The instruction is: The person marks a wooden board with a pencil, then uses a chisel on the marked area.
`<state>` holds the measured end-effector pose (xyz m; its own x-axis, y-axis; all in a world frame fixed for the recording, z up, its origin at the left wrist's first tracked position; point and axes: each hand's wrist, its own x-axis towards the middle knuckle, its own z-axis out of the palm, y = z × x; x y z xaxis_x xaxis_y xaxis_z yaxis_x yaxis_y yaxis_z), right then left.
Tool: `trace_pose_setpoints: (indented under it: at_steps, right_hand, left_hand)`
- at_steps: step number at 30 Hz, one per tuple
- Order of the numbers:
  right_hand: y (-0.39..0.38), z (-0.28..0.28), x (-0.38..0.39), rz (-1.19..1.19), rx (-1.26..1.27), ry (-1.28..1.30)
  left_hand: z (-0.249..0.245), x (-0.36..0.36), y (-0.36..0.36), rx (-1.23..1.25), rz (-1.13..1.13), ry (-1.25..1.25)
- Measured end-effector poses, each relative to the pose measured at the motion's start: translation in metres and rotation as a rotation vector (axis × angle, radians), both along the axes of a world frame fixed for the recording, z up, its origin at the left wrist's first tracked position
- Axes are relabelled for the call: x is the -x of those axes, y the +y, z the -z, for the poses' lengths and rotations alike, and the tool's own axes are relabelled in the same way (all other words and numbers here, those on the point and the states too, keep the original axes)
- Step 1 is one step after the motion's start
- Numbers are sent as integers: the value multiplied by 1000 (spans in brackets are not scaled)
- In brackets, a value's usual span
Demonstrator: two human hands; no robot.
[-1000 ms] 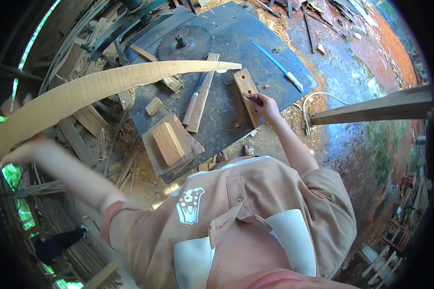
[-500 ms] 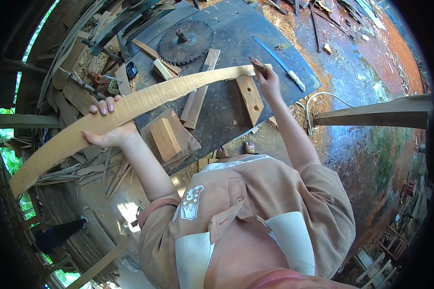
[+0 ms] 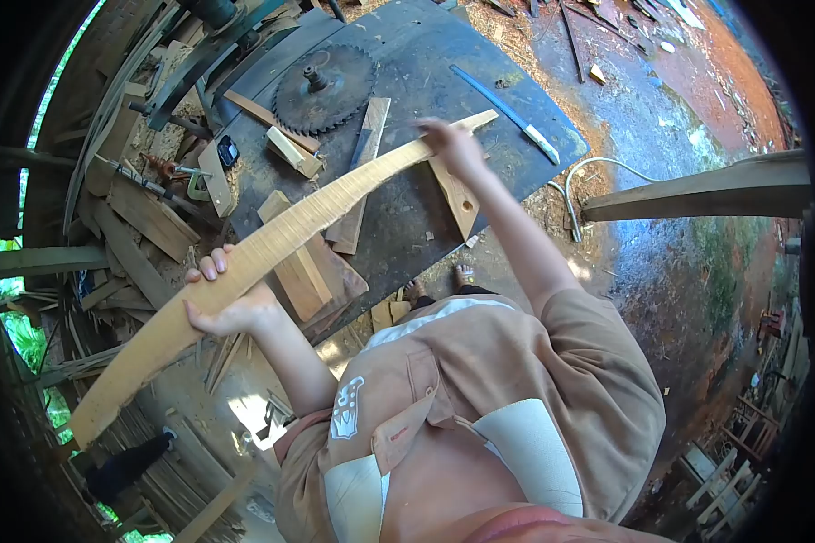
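A long curved wooden board [image 3: 308, 222], pale and tapered, slants across the view from lower left to upper right. My left hand [image 3: 231, 299] is closed around its wide lower part, fingers over the far edge and thumb on the near side. Close to the narrow end, my right hand [image 3: 453, 149] lies across the board, its fingers smeared by motion. Beneath that hand, on the dark worktable [image 3: 407, 72], is a wooden piece with holes [image 3: 457, 199]. Under the board's middle sits a wooden block [image 3: 303, 281].
A toothed circular saw blade [image 3: 326, 86] lies on the table among wood offcuts. Toward the right edge is a blue strip with a pale handle [image 3: 507, 113]. A small black object [image 3: 228, 152] is at the left. A wooden beam [image 3: 697, 195] juts in from the right.
My right hand has moved from the board's narrow tip inward along it. The board now slopes more steeply, its wide end lower and further right. The view has shifted slightly.
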<state>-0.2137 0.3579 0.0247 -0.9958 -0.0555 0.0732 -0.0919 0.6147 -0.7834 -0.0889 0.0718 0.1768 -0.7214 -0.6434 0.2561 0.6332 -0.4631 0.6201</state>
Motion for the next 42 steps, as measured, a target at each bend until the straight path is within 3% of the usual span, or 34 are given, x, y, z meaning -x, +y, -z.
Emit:
trace_pose_setpoints:
  at_steps: [1, 3, 4, 5, 6, 7, 8, 11, 12, 14, 15, 17, 19, 21, 23, 25, 26, 27, 28, 29, 31, 33, 35, 37, 38, 39, 40, 41, 42]
  right_hand:
    - [21, 15, 12, 104, -45, -100]
    - [16, 21, 15, 72, -40, -12]
    - [-6, 10, 9, -84, -35, -24]
    - [-33, -31, -21, -145, 99, 44]
    - [-52, -48, -35, -295, 141, 281]
    - [-73, -54, -50, -333, 183, 282]
    - [-84, -62, -64, -333, 262, 445]
    - [-45, -45, -45, -547, 483, 345]
    - [-22, -45, -40, -392, 193, 216]
    - [35, 20, -6, -144, 749, -236]
    - [54, 31, -1, 18, 324, -135]
    - [55, 4, -2, 83, 152, -319]
    - [8, 18, -15, -177, 293, 110]
    - [-35, -56, -63, -343, 343, 286]
    - [-45, -54, -77, -342, 289, 411]
    - [-18, -42, -63, -334, 407, 337]
    - [3, -17, -46, -252, 206, 298]
    - [25, -16, -35, -73, 589, -244]
    - [51, 43, -18, -21, 369, 79]
    - [73, 34, -15, 108, 237, -126]
    - [78, 28, -12, 189, 84, -103]
    - [47, 19, -24, -48, -56, 24]
    - [2, -8, -51, -186, 123, 237]
    - [-16, -24, -72, -218, 100, 346]
    - [-10, -9, -68, -244, 142, 309]
    - [3, 6, -53, -295, 234, 432]
    - [20, 14, -42, -147, 214, 53]
    - [41, 34, -36, 26, -4, 116]
    - [63, 44, -29, 156, 74, 19]
  left_hand:
    - [2, -1, 0, -1, 3, 0]
    - [4, -4, 0, -22, -13, -7]
    - [2, -4, 1, -21, -4, -9]
    - [0, -4, 2, -9, -14, -3]
    - [-2, -5, 3, 2, -26, -1]
    - [-4, -5, 3, -2, -23, -4]
    - [-6, -5, 2, -13, -29, -20]
    - [-2, -4, 4, -20, -17, -42]
    - [1, -3, 5, -23, -8, -40]
    - [6, -4, 3, -16, 2, -30]
    - [8, -4, 4, -13, 7, -26]
    - [6, -6, 5, -17, 13, -26]
    - [2, 1, 5, -18, 19, -8]
    - [-1, 1, 2, 13, 8, -15]
    - [-4, 3, 3, 2, 20, -20]
    - [-6, 2, 5, 24, 33, -32]
    - [-6, 1, 5, 23, 34, -31]
    - [-5, 0, 5, 28, 27, -40]
    - [-5, -1, 5, 32, 18, -47]
    - [-5, -1, 6, 29, 17, -48]
    - [-5, -2, 7, 43, 28, -21]
    - [-8, -4, 4, 37, 37, -8]
    - [-11, -6, -1, 27, 47, 3]
    - [-14, -7, -7, 66, 37, -14]
    - [-15, -7, -6, 67, 36, -16]
    - [-16, -9, -5, 69, 18, -37]
    - [-17, -9, -5, 72, 0, -54]
    - [-16, -9, -5, 75, -2, -51]
    - [-14, -10, -6, 75, -3, -47]
